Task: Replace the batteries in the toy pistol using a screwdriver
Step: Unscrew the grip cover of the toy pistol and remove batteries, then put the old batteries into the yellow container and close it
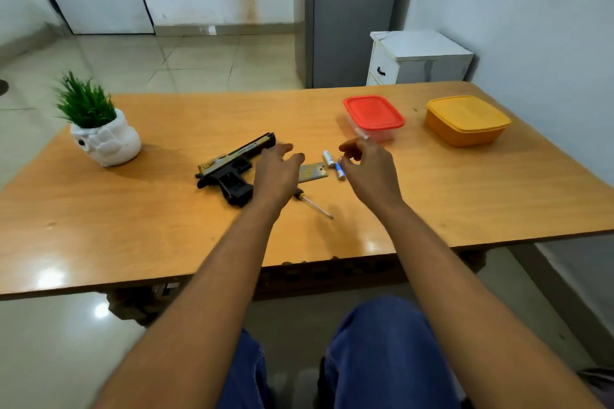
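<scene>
Your left hand point(277, 166) hovers over the middle of the tabletop point(166, 226), fingers relaxed and loosely spread, holding nothing. The toy pistol point(232, 169) lies on its side just at that hand's 9 o'clock, muzzle pointing toward 1 o'clock and the black grip toward 5 o'clock; your fingertips sit close to the barrel end, though whether they touch it cannot be told.

Your right hand point(367, 169) hangs above the tabletop at the pistol's 3 o'clock, fingers loosely curled. A blue-and-white battery point(340, 171) shows at that hand's thumb side; whether you pinch it or it merely lies beneath cannot be told. A second, white battery point(329, 158) lies on the wood just at the first one's 10 o'clock, close beside it.

Between your two hands lies a flat grey cover plate point(314, 172), partly hidden by the left hand. The screwdriver point(314, 204) rests at the plate's 6 o'clock, its dark handle tucked under your left wrist and its metal shaft pointing toward 4 o'clock.

Farther back, at 1 o'clock, stands a clear container with a red lid point(373, 116), and well to its 3 o'clock a yellow container point(466, 121). At 10 o'clock sits a white pot with a green plant point(99, 129).
</scene>
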